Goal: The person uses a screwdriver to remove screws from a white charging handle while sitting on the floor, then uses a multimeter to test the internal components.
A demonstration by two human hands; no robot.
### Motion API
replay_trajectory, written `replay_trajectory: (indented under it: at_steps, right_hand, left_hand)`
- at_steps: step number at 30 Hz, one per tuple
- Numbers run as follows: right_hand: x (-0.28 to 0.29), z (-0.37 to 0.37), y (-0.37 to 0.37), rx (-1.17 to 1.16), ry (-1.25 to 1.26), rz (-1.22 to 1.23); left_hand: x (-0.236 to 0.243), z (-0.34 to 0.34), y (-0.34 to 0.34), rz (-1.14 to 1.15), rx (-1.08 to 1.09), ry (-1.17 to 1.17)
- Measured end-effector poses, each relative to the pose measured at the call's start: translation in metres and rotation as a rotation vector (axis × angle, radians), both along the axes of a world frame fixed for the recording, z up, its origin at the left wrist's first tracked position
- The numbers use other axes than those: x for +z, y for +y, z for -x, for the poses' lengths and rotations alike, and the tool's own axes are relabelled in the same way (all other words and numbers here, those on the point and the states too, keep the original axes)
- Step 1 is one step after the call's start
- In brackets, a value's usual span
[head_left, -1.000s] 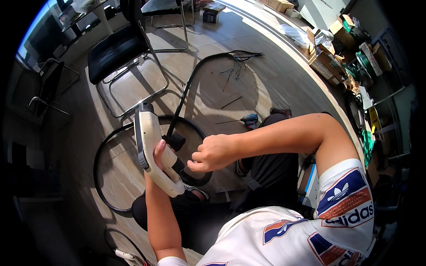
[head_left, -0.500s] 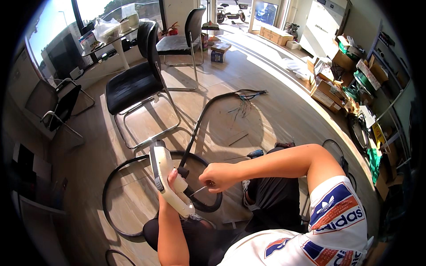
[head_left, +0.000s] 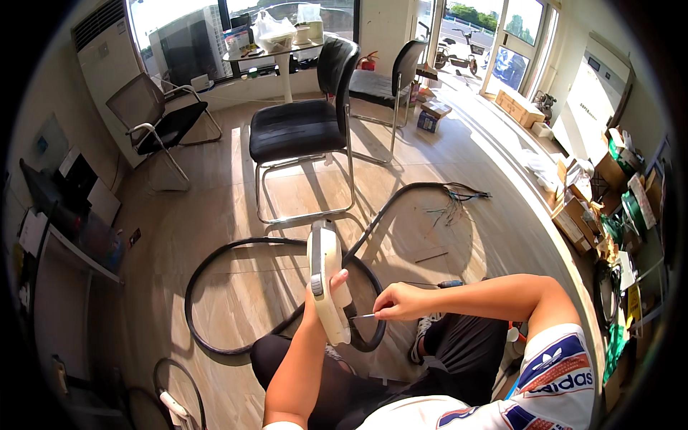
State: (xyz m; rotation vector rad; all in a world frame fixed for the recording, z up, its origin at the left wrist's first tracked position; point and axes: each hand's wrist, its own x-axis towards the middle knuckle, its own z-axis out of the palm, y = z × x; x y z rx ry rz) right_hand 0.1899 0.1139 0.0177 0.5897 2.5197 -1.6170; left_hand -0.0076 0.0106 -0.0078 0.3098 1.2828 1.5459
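Cream plastic is being held toward six o'clock from the view's middle — a long handset point(head_left: 328, 265), being stood almost upright in the air above the tiled floor point(head_left: 215, 208). It is being clasped by the left hand point(head_left: 340, 278), whose thumb is being laid across its right side; the fingers are being hidden. At about four o'clock, a slim metal shaft point(head_left: 364, 316) is being pinched by the right hand point(head_left: 395, 301) and aimed at the handset's black end point(head_left: 350, 308) — whether contact is being made cannot be told. The hands are being held apart.

The shell is being judged rigid, moderately heavy and rather smooth; a full wrap around its middle is being favoured over a fingertip hold.

Further out, a thick black cable point(head_left: 188, 294), probably stiff and springy, is being looped toward nine o'clock. Bared wires point(head_left: 466, 192), likely easily bent, are being splayed at two. At three, a blue tool point(head_left: 450, 284) is being partly covered by the right forearm point(head_left: 494, 304). Near twelve, a black chair point(head_left: 297, 132) is being sunlit.
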Motion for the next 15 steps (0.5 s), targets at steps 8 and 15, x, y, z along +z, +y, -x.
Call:
replay_trajectory:
  at_steps: [8,15]
  right_hand:
    - [0.009,0.004,0.006,0.497,0.275,-1.037]
    - [0.008,0.004,-0.004,0.554,0.232,-1.05]
  left_hand:
    - [-0.013,0.011,-0.001,-0.025,0.026,0.041]
    - [-0.007,0.01,-0.006,0.0,0.023,0.021]
